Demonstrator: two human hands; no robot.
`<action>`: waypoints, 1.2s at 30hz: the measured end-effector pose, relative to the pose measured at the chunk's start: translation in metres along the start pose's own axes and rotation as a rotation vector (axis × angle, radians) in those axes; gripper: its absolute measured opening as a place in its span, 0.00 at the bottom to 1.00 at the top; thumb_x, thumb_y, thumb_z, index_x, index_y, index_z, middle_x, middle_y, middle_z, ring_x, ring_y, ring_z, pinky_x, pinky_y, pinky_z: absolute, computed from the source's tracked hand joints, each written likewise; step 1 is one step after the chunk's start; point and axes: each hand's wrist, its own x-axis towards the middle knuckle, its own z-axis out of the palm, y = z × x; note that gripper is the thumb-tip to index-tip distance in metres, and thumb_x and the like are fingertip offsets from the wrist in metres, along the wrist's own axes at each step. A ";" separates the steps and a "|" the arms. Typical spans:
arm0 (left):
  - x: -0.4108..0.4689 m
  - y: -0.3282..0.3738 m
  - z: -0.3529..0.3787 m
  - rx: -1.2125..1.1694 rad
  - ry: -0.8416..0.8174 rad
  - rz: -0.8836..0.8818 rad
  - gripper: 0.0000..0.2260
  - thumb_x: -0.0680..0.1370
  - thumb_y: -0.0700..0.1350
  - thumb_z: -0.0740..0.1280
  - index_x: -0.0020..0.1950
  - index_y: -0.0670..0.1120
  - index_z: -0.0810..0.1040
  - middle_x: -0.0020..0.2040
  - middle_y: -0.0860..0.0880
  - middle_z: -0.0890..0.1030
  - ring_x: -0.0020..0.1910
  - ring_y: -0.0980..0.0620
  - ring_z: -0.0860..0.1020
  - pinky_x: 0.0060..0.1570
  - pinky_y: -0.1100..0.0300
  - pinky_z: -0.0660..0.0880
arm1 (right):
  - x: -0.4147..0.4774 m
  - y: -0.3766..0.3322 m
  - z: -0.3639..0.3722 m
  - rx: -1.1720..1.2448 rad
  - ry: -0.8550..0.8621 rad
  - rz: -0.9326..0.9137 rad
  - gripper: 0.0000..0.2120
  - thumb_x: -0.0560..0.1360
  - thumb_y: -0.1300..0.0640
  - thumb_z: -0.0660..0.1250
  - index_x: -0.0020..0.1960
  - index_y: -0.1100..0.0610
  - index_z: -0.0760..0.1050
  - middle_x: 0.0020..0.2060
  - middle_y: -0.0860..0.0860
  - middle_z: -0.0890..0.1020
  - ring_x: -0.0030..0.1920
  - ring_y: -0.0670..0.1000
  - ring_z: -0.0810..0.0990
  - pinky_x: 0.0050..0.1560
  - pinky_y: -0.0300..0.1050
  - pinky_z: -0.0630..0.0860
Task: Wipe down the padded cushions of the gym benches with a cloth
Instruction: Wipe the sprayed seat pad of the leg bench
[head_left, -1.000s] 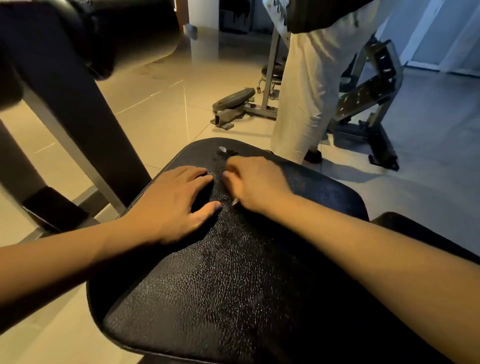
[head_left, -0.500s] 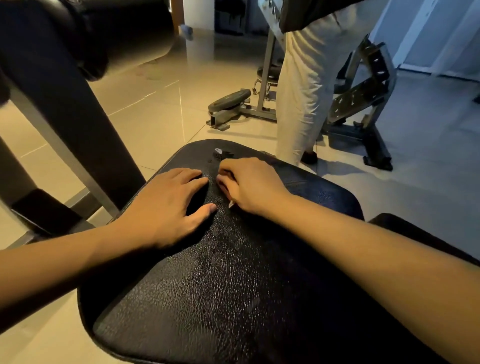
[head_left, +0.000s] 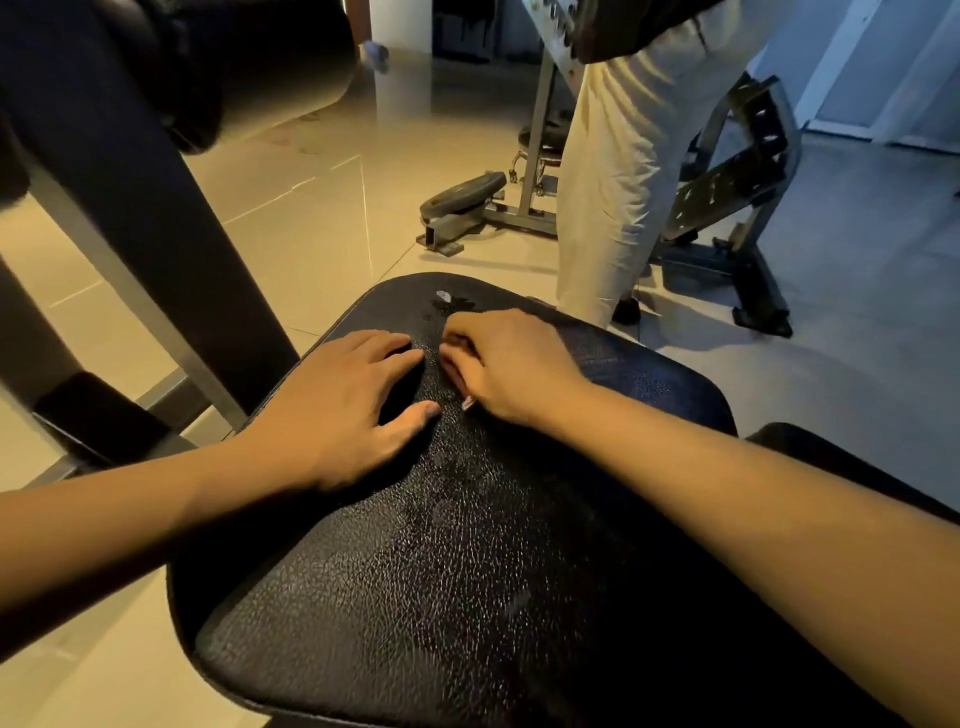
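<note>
The black padded bench cushion (head_left: 467, 571) fills the lower middle of the head view, its cracked surface glinting. My left hand (head_left: 343, 410) rests flat on its far left part, fingers spread and straight. My right hand (head_left: 511, 366) sits just to the right of it, knuckles up and fingers curled under against the padding. A small pale tip pokes out under the right hand; I cannot tell what it is. A small white spot (head_left: 443, 295) marks the cushion near its far edge. No cloth is in view.
A dark slanted frame post (head_left: 156, 249) with a black roller pad (head_left: 249, 67) stands at the left. A person in pale trousers (head_left: 623, 171) stands just beyond the cushion, beside another bench frame (head_left: 727, 208). A weight plate (head_left: 462, 195) lies on the tiled floor.
</note>
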 end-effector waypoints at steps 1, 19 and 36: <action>0.000 -0.001 0.000 -0.003 -0.002 0.001 0.36 0.78 0.69 0.51 0.78 0.49 0.69 0.77 0.49 0.69 0.76 0.49 0.66 0.75 0.52 0.61 | 0.000 0.008 -0.001 -0.006 -0.004 0.006 0.12 0.83 0.45 0.60 0.58 0.47 0.79 0.53 0.51 0.84 0.55 0.56 0.80 0.50 0.50 0.74; -0.001 -0.002 0.001 -0.004 -0.008 -0.004 0.35 0.78 0.70 0.49 0.79 0.51 0.67 0.78 0.51 0.67 0.76 0.51 0.65 0.76 0.53 0.61 | 0.005 0.097 -0.018 -0.176 0.064 0.443 0.13 0.84 0.47 0.59 0.58 0.49 0.80 0.54 0.55 0.84 0.54 0.59 0.80 0.48 0.50 0.72; -0.009 -0.025 -0.009 0.034 0.018 -0.082 0.37 0.77 0.69 0.49 0.71 0.43 0.75 0.71 0.45 0.76 0.68 0.45 0.74 0.69 0.49 0.69 | 0.026 0.073 -0.007 -0.226 0.106 0.398 0.14 0.84 0.47 0.58 0.60 0.53 0.79 0.54 0.57 0.83 0.54 0.61 0.80 0.46 0.50 0.69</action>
